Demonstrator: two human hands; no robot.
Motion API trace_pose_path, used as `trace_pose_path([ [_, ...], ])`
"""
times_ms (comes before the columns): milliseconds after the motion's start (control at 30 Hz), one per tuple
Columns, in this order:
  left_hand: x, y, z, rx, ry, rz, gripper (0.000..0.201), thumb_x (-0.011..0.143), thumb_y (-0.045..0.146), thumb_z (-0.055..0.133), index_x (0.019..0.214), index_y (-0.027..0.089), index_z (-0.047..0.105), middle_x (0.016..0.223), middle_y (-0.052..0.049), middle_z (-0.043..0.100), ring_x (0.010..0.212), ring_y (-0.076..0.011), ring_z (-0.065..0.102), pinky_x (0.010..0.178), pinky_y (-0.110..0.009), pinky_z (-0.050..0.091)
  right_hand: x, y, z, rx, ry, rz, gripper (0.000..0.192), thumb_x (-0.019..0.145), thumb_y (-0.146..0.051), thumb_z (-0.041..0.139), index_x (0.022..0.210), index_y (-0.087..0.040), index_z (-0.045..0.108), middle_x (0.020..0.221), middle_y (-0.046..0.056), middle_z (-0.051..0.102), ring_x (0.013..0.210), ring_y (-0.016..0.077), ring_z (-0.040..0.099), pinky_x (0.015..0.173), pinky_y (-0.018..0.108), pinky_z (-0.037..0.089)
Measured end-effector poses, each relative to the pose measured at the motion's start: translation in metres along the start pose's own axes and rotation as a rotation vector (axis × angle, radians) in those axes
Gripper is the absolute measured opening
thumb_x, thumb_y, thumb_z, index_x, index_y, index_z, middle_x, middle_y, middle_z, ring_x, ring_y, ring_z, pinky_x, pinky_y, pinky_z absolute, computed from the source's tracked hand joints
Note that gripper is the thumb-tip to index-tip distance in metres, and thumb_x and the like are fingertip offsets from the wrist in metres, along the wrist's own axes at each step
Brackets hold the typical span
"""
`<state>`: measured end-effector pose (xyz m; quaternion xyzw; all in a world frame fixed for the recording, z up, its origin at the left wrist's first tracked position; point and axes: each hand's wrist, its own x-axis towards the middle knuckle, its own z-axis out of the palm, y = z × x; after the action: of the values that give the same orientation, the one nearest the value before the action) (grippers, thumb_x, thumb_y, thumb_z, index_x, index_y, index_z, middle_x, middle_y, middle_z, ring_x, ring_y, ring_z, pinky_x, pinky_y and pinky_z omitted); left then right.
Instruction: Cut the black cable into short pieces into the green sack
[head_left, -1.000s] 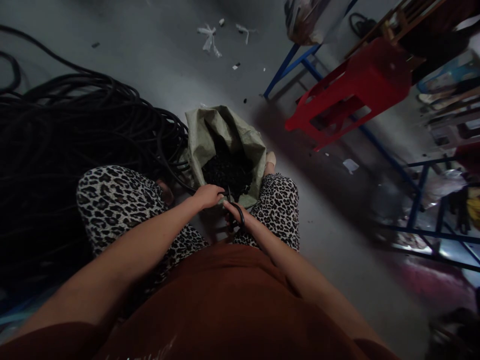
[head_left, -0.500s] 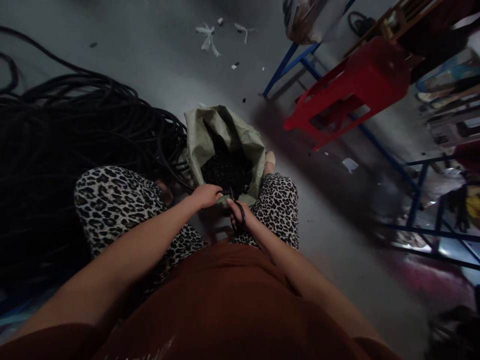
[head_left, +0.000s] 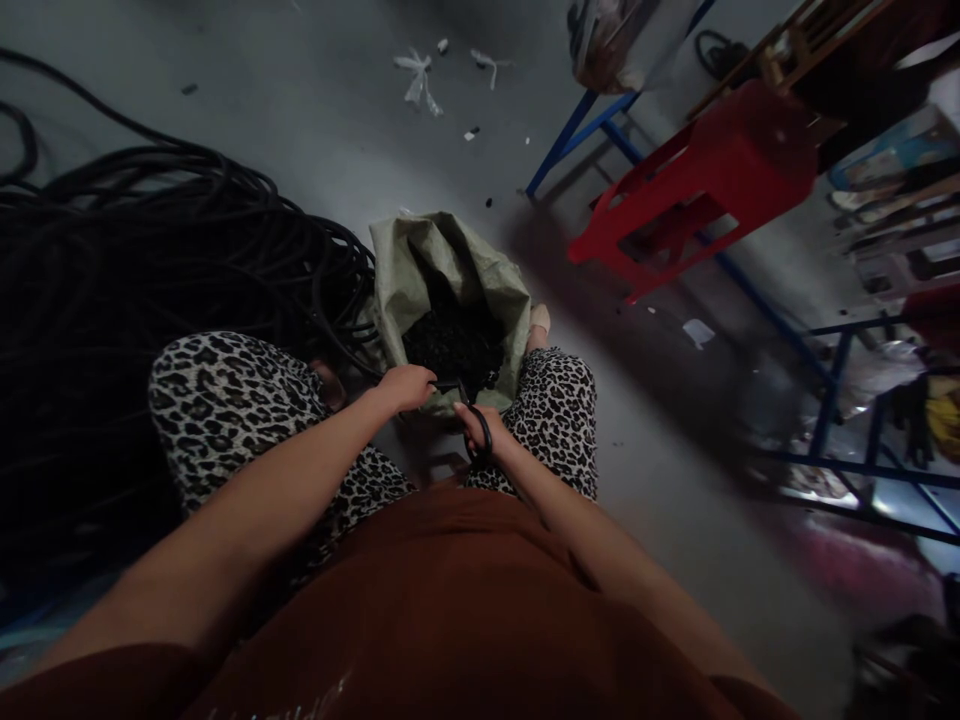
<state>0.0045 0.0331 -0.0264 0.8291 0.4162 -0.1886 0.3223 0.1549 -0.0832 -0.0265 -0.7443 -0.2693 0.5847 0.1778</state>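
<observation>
My left hand is closed around a black rubber tube, whose end sticks out to the right over the near rim of a sack. Closed on the handles of black-handled scissors, my right hand is just right of it. The scissor blades point up at the tube's end; whether they touch it I cannot tell. Below both hands the pale woven sack stands with its mouth wide, between my knees. Small black pieces fill its inside.
A large heap of coiled black tubing lies to my left, one strand running towards my left hand. On the right are a red plastic stool and blue metal frames. Plastic scraps litter the floor ahead.
My left hand has shifted slightly left, and more of the tube's end shows beyond its fingers. The scissor blades appear closer together. My right hand stays almost in place.
</observation>
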Motion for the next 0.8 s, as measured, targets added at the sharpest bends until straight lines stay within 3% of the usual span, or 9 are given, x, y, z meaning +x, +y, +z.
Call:
trace_pose_path([
  [333,0.003,-0.0014,0.0002,-0.059,0.089,-0.022,0.034,0.088,0.034,0.044,0.111,0.027,0.068,0.109,-0.005,0.07,0.101,-0.0238,0.063,0.082,-0.03,0.047,0.0086,0.0091,0.0017,0.102,-0.127,0.03,0.046,0.089,-0.06,0.046,0.091,-0.015,0.054,0.048,-0.004,0.054,0.034,0.0103,0.052,0.034,0.017,0.036],
  [800,0.0024,0.0022,0.0034,-0.055,0.09,0.033,0.034,0.088,0.034,0.045,0.113,0.027,0.067,0.111,-0.004,0.07,0.102,-0.0228,0.063,0.078,-0.028,0.047,0.0068,0.0041,0.0039,0.136,-0.174,0.041,0.044,0.09,-0.059,0.046,0.094,-0.015,0.054,0.049,-0.003,0.055,0.035,0.0102,0.052,0.037,0.018,0.04],
])
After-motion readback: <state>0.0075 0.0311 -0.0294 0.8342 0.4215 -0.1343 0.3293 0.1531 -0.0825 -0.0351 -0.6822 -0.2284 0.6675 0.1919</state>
